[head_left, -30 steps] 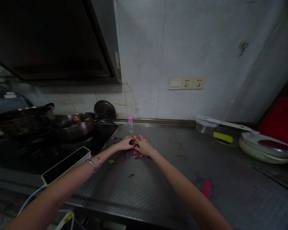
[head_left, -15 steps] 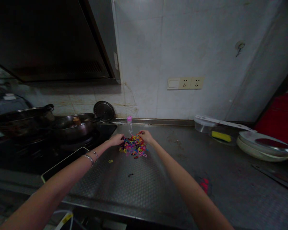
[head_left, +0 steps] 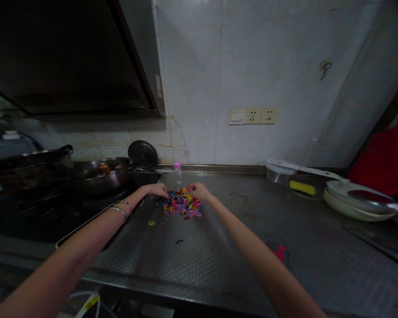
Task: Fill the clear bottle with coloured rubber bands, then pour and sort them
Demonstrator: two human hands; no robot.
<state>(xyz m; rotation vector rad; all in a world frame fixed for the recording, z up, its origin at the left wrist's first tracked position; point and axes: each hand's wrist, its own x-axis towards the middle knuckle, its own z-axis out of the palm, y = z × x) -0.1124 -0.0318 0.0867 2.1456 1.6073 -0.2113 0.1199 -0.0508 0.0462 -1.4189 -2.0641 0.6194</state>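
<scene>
A loose heap of small, many-coloured rubber bands (head_left: 183, 203) lies on the metal countertop. At its left edge is my left hand (head_left: 158, 190), palm down, with fingers curled together onto some dark bands. My right hand (head_left: 199, 191) is at the upper right of the heap, its fingertips bent around a few reddish bands. How many bands either hand grips is too small to tell. Just behind the heap stands a small clear bottle (head_left: 178, 176) with a pink cap. One yellow rubber band (head_left: 151, 223) lies apart, nearer to me on the left.
Pots (head_left: 102, 174) stand on the black stove to the left, with a dark-screened tablet-like slab (head_left: 82, 229) beside my left forearm. On the right are a clear plastic tub (head_left: 277, 173), a yellow sponge (head_left: 302, 188) and stacked bowls (head_left: 354, 207). A tiled wall rises behind.
My left hand has shifted slightly left, and the heap looks flatter and spreads further left. My right hand has dipped slightly. More of the bottle shows behind the heap.
</scene>
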